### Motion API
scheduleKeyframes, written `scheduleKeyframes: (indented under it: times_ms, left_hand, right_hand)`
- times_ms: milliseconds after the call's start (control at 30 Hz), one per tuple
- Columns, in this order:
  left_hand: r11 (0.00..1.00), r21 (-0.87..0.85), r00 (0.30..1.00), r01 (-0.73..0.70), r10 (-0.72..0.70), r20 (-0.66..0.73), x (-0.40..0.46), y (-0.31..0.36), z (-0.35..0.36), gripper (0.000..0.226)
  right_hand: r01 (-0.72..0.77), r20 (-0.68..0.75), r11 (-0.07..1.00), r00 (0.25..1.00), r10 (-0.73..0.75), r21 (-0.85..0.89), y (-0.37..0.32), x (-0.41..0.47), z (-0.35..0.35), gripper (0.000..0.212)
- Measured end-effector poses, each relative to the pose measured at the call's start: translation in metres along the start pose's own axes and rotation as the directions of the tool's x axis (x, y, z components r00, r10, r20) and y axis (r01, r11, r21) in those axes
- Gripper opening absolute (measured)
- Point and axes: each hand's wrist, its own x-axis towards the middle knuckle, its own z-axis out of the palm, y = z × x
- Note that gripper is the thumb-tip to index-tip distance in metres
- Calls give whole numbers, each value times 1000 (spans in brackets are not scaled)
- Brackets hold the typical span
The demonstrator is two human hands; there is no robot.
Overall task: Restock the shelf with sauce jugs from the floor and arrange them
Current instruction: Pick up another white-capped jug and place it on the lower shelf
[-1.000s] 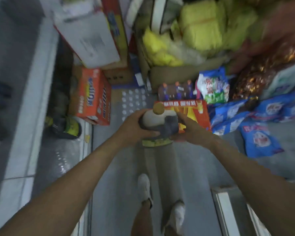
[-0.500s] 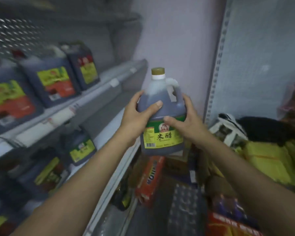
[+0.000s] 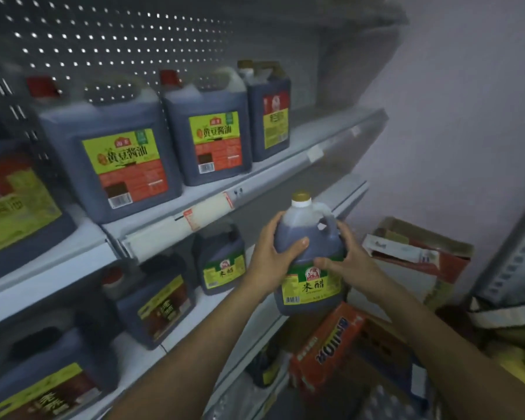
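Note:
A round dark sauce jug (image 3: 311,244) with a gold cap and a yellow-green label hangs upright in the air. My left hand (image 3: 272,254) grips its left shoulder and my right hand (image 3: 346,256) grips its right side, near the handle. The jug is in front of the middle shelf (image 3: 340,194), at its bare right end. A matching jug (image 3: 222,262) stands on that shelf just to the left. The upper shelf (image 3: 212,204) carries several large square jugs (image 3: 209,128) with yellow and red labels.
More dark jugs (image 3: 156,304) stand further left on the middle and lower levels. An orange carton (image 3: 325,350) and an open cardboard box (image 3: 412,256) lie on the floor to the right. A pale wall (image 3: 455,116) closes off the shelves' right end.
I have lifted the jug from above the floor to shelf height and turned to face the shelves. Over the last half second the jug came nearer the middle shelf.

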Motion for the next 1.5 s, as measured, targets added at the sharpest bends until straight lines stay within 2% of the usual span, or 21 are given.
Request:
scheduleKeyframes:
  times_ms: [167,400,600,700,833,967,1033,1100,1167,1267,1400,1500]
  left_hand:
    - [994,6,986,112,-110,-128,42,-53,0,75]
    - [956,192,928,222,-147,-342,113,-87,5,62]
    - [916,278,872,289,-132,-471,139,-107,7,75]
    - [880,341,849,332,-121,-514,140,-116,5,75]
    - [832,427,839,354,-80,-538,143,-119,7,72]
    - [715,531,821,455,-106,-561,141,-119,14,91]
    - [700,544,820,463,-105,-563,136,-120,18,98]
    - [700,542,814,466,-99,-572,135,-119,19,98]
    - [689,553,813,469,-91,-575,139,-119,18,96]
    - [668,563,810,486,-103,-578,143,-118,17,95]
    - [645,563,803,517,-138,-580,143,-115,16,98]
    - [647,546,805,533,-187,-564,131,-113,19,102]
  right_hand:
    - [4,189,998,982,9,-65,68,94,-4,80]
    - [5,359,995,933,32,-102,130,215,-6,76]
    - [62,498,987,867,19,-147,162,276,8,90]
    - [58,551,992,835,15,-115,176,288,18,93]
    - [30,572,998,820,9,-59,188,299,26,99]
    - [44,578,997,816,0,-63,186,303,28,90]
    - [44,588,997,809,1,-63,188,304,26,91]
    - [32,596,998,803,4,-50,187,304,26,97]
    - [33,604,999,797,-11,-25,192,308,27,95]
    - [24,570,998,822,11,-53,183,305,29,91]
    - [47,545,995,839,6,-84,178,294,30,96]
    - [59,454,989,891,10,-138,182,281,32,98]
